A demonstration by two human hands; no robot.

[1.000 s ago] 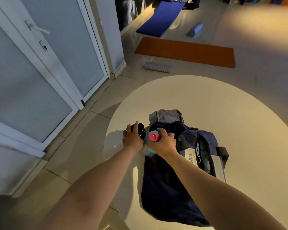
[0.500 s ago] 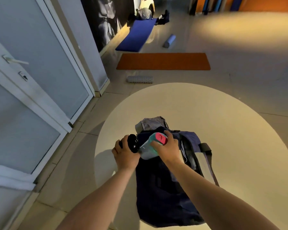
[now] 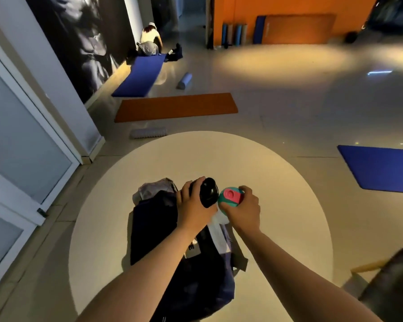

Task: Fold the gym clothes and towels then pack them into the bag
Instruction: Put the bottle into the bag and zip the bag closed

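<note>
We have both hands full. Our left hand is wrapped round a black bottle, and our right hand is wrapped round a teal bottle with a pink cap. The two bottles sit side by side, touching or very nearly so, above the far end of the navy gym bag. The bag lies slumped on the round table, towards its near left part. A grey garment bulges out of the bag's far end, and a strip of pale fabric shows in the opening below our hands.

We judge the main risk to be the bag itself. It is soft and lies flat, so its mouth may not stay open, and with neither hand free we cannot hold it apart. A bottle pushed in blind could catch on the rim, roll off onto the table and go over the edge. Pressing the bottles down could also crumple the folded clothes or push the grey garment further out. We cannot tell whether either cap is fully tight; a loose one would leak into the fabric. The bottles knocking together could also loosen our hold on one.
</note>
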